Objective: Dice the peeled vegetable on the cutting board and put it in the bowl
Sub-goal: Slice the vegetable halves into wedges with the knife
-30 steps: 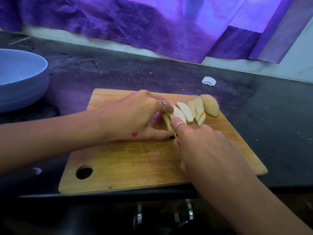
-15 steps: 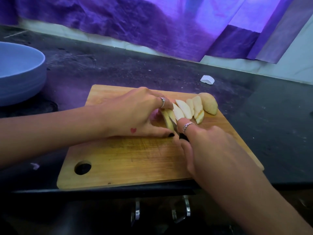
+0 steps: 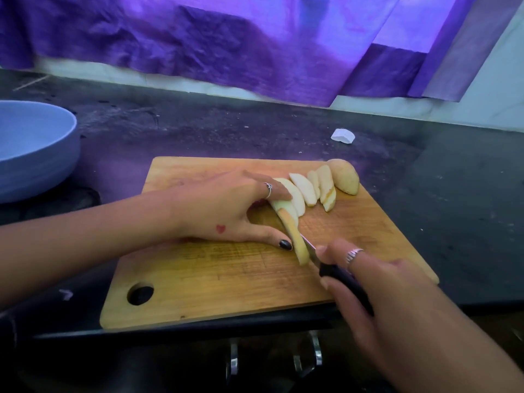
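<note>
A peeled pale vegetable lies cut into several slices (image 3: 307, 188) on the wooden cutting board (image 3: 226, 279), with an uncut end piece (image 3: 344, 177) at the far right. My left hand (image 3: 226, 208) holds the nearest slice (image 3: 295, 234) between forefinger and thumb. My right hand (image 3: 382, 287) grips a black-handled knife (image 3: 337, 275); its blade sits against the right side of that slice, tip hidden behind it. A blue bowl (image 3: 42, 154) stands at the left on the dark counter.
A small white scrap (image 3: 343, 136) lies on the counter (image 3: 453, 194) behind the board. Purple cloth (image 3: 226, 43) hangs along the back wall. The board's near edge reaches the counter's front edge, with metal handles (image 3: 314, 353) below.
My right hand has drawn back toward me, so the knife handle and blade now show. The nearest slice has come away from the others and lies longer along the board.
</note>
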